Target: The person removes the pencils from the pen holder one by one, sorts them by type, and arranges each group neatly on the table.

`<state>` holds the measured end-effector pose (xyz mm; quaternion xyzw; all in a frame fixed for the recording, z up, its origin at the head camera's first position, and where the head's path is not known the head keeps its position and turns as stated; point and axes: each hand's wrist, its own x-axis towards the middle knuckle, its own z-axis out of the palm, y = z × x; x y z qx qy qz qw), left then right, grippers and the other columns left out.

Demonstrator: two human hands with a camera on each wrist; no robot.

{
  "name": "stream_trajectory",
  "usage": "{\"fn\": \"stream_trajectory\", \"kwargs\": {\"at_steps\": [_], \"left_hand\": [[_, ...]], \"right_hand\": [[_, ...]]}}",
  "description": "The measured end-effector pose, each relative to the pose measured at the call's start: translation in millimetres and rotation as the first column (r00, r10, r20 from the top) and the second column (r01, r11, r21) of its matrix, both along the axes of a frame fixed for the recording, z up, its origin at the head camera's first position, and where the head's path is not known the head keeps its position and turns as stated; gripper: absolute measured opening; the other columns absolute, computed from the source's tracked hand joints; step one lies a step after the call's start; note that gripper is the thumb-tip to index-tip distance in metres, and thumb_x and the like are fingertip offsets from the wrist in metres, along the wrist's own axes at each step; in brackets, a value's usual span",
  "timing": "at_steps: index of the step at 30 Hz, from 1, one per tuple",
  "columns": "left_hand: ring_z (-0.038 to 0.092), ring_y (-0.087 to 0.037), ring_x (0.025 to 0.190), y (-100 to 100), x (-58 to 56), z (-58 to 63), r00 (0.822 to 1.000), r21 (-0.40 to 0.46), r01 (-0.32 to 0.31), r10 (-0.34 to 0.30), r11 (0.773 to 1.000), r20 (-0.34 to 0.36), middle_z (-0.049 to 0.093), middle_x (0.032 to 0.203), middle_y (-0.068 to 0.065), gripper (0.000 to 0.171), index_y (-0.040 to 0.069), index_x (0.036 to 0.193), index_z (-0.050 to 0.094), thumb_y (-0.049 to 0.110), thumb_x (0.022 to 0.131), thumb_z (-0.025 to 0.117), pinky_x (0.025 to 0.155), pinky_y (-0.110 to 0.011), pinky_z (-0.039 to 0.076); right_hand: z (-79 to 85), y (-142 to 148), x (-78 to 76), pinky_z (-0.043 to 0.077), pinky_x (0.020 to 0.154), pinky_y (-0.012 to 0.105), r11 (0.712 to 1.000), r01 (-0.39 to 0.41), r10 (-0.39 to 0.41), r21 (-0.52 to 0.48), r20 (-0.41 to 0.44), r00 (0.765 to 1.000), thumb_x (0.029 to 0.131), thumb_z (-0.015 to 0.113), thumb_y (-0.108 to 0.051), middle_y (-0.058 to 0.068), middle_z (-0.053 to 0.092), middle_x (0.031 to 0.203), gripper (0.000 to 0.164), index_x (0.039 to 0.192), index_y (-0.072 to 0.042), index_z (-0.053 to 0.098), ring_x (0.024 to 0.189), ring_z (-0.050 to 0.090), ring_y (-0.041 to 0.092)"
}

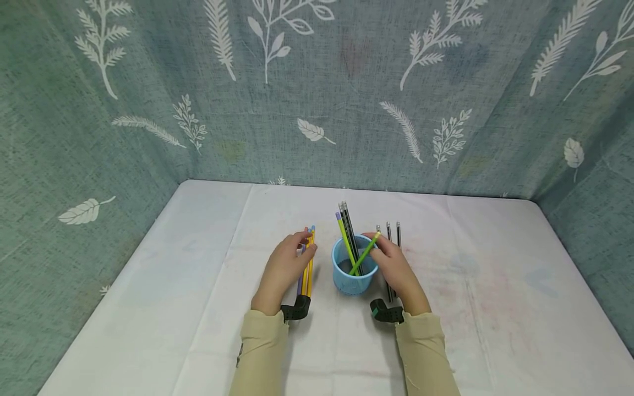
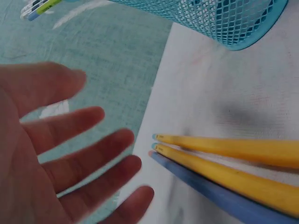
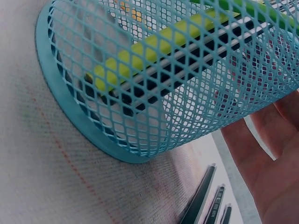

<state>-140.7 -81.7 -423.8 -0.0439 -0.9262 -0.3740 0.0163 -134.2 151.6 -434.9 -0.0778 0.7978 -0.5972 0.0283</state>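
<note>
A blue mesh pencil cup [image 1: 353, 284] stands upright between the hands. Inside it are a yellow-green pencil [image 3: 154, 49] and some black-and-silver pencils [image 1: 349, 223]. My right hand [image 1: 398, 269] is at the cup's right rim, pinching a green pencil [image 1: 365, 254] that slants down into the cup; the wrist view does not show the fingertip contact. My left hand [image 2: 70, 154] holds nothing, its fingers spread and loosely bent. It hovers over two yellow pencils [image 2: 224, 147] and a blue-purple pencil [image 2: 201, 179], which lie on the table left of the cup.
Several black pencils [image 1: 398, 231] lie on the table just right of the cup, partly under the right hand. A white cloth covers the table [image 1: 208, 330]. Behind it hangs a grey-green curtain [image 1: 317, 99] with leaf prints. Each wrist wears a black camera mount [image 1: 296, 309].
</note>
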Motion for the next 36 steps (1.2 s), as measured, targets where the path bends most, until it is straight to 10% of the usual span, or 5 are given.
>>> {"fn": "stream_trajectory", "kwargs": {"at_steps": [14,36], "left_hand": [[0.056,-0.009,0.091,6,-1.1,-2.3,0.984,0.078,0.179,-0.177,0.981,-0.036,0.058,0.103,0.011,0.059,0.025,0.122,0.053,0.065,0.080,0.044,0.076,-0.032,0.045],[0.046,-0.013,0.108,21,4.3,0.6,0.919,0.269,0.352,-0.385,0.897,0.082,0.041,0.127,0.007,0.076,0.033,0.139,0.025,0.049,0.075,0.065,0.086,-0.034,0.042]], "right_hand": [[-2.6,1,-1.2,0.029,0.098,0.046,1.000,-0.006,0.006,-0.006,-0.012,1.000,0.093,0.042,-0.024,-0.002,0.050,0.125,0.030,0.119,-0.021,0.055,0.121,0.038,0.016],[11.7,3,4.3,0.029,0.098,0.045,0.999,-0.041,0.040,-0.027,-0.047,0.998,0.092,0.049,-0.017,0.004,0.047,0.129,0.029,0.120,-0.013,0.055,0.124,0.036,0.020]]}}
